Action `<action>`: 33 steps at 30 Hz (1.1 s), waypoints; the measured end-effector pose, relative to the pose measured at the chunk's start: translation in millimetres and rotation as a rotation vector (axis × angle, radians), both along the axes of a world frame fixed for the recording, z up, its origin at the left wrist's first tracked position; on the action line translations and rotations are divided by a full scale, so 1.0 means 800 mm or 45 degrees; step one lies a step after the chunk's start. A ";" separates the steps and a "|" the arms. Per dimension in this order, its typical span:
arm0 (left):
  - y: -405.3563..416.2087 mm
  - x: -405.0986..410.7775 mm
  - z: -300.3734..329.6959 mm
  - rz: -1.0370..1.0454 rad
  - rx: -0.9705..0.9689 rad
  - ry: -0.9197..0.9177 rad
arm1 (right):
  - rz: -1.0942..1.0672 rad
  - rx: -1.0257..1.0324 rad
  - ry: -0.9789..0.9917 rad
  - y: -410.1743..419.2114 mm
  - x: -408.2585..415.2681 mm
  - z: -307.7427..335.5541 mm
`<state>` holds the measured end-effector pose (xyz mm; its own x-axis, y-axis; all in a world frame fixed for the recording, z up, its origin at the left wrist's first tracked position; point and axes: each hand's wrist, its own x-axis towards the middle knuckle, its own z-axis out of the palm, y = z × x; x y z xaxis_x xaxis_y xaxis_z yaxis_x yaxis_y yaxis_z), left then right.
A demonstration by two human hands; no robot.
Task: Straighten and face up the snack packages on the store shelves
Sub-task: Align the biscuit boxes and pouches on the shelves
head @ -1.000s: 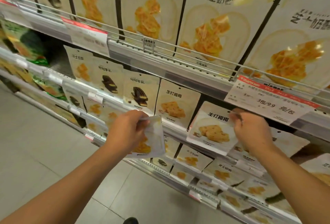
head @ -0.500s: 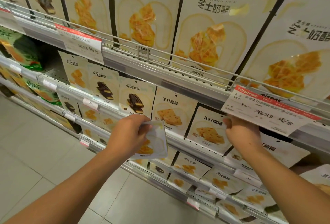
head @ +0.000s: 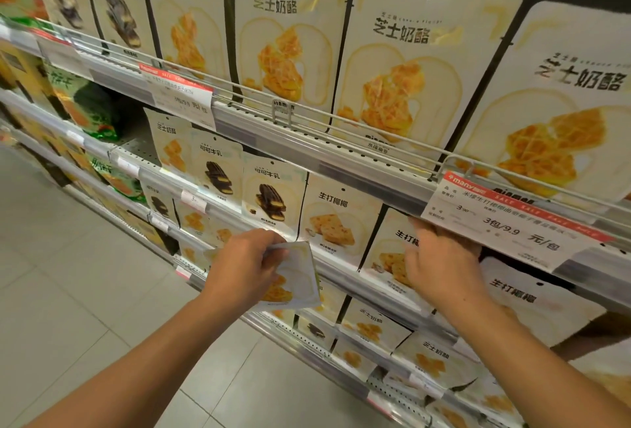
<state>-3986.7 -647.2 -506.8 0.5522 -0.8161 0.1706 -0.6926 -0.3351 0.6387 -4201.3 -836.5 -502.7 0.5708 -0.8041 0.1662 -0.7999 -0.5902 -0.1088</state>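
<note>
Big cream cheese-waffle bags (head: pixel 403 62) line the top shelf (head: pixel 307 144) behind its wire rail. On the shelf below, the right hand (head: pixel 440 263) curls its fingers over the top edge of a coconut-biscuit pack (head: pixel 389 250) near the sale tag (head: pixel 512 222). The left hand (head: pixel 246 267) grips a small white waffle pouch (head: pixel 293 280), tilted, out front of that shelf's edge.

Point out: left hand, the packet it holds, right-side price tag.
left hand (head: pixel 244 265), head view, back of the hand.
held packet (head: pixel 297 277), head view, its pale front.
price tag (head: pixel 505 222), head view, printed middle.
</note>
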 end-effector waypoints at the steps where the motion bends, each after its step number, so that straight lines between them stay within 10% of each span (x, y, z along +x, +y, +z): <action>1: 0.004 -0.004 0.001 0.011 0.010 -0.004 | 0.122 0.009 -0.046 0.012 0.006 -0.002; 6: 0.019 -0.022 0.009 -0.034 0.009 -0.046 | 0.691 0.417 -0.194 0.075 0.049 -0.017; 17: 0.039 0.015 0.026 -0.264 -0.184 -0.136 | 0.341 0.867 -0.789 0.134 0.110 -0.025; 28: 0.111 0.275 -0.019 -0.024 0.026 0.913 | 0.128 0.807 -0.855 0.204 0.295 0.005; 33: 0.120 0.362 -0.025 -0.177 0.133 0.923 | 0.066 0.808 -0.892 0.214 0.392 0.013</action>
